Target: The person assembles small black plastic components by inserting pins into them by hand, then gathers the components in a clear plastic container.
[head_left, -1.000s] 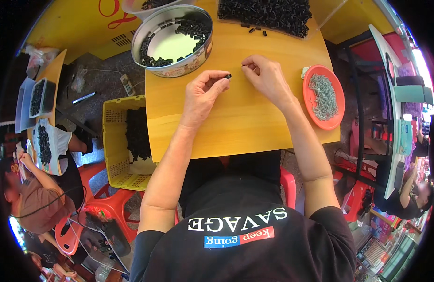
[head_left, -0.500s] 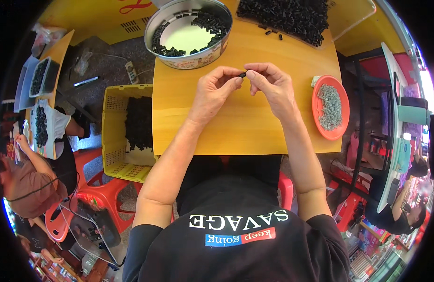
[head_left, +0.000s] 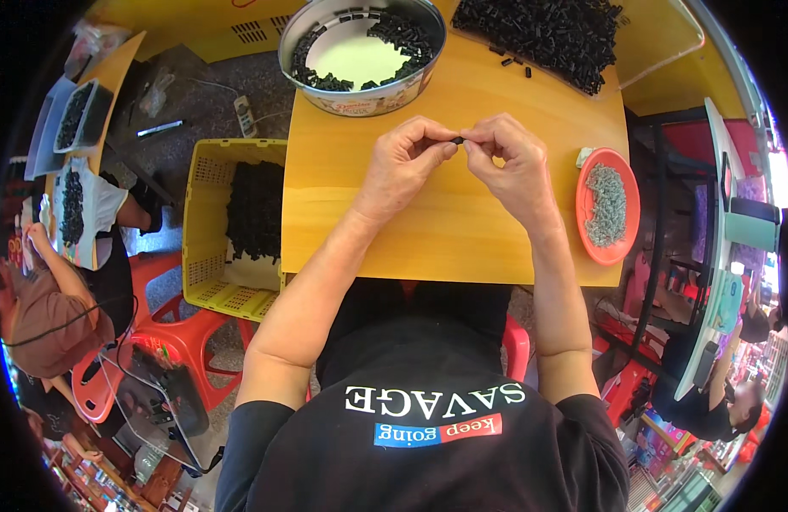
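Above the yellow-topped table, my two hands meet fingertip to fingertip around a small black plastic piece. My left hand pinches its left end between thumb and forefinger. From the other side, my right hand pinches at the right end, thumb and forefinger forming a ring. Fingertips hide most of the piece, so its exact kind cannot be told. Beyond my left hand stands an oval tin with many similar black pieces around a pale bottom. Right of my right hand sits an orange-red plastic dish of tiny silvery-grey parts.
A heap of black pieces lies at the table's far right, a few loose beside it. Left of the table, a yellow crate holds black pieces. Red stools and a seated person are further left; a dark metal frame stands right.
The whole view has shifted slightly. My right forefinger and thumb have curled into a rounder pinch, while both hands stay together at the black piece.
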A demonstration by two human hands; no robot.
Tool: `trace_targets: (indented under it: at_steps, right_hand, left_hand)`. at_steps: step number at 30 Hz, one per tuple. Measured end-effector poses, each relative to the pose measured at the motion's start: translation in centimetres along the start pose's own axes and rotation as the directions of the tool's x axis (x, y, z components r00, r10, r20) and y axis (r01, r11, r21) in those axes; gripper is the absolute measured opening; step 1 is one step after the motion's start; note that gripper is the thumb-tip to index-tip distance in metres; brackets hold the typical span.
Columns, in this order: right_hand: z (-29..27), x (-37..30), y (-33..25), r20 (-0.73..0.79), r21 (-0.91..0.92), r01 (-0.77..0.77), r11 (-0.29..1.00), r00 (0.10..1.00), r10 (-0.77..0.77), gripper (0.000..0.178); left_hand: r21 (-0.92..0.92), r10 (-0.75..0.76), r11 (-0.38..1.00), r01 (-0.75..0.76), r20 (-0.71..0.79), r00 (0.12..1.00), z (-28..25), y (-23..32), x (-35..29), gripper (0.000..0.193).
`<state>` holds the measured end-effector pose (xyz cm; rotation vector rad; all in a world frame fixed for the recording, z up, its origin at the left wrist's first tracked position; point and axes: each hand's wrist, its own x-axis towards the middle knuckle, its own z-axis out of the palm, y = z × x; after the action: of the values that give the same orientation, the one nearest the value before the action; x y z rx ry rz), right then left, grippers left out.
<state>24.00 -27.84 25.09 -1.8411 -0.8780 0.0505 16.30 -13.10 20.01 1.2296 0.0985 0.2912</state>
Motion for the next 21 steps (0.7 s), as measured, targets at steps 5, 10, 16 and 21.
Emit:
trace_targets:
  at_steps: [5,10,16,21]
  right_hand:
    - [-0.3,0.1,0.3,0.050,-0.045,-0.001,0.999,0.999,0.003,0.009]
    - [-0.5,0.0,1.1,0.138,0.071,-0.269,0.961,0.956,0.257,0.010]
    - [-1.1,-1.3,-0.3,0.089,0.402,-0.379,0.834,0.922,0.376,0.020]
    - [-2.4,-2.7,-1.3,0.053,0.170,-0.330,0.928,0.944,0.326,0.024]
  left_hand:
    - [0.064,-0.015,0.998,0.013,0.037,0.999,-0.1,0.1,0.1,0.008]
    - [0.080,-0.047,0.996,0.043,0.048,0.998,-0.3,0.2,0.1,0.009]
    - [0.072,-0.060,0.996,0.059,0.022,0.998,0.3,0.8,-0.2,0.010]
    - [0.167,-0.018,0.986,0.008,0.057,0.998,1.3,2.7,-1.3,0.013]
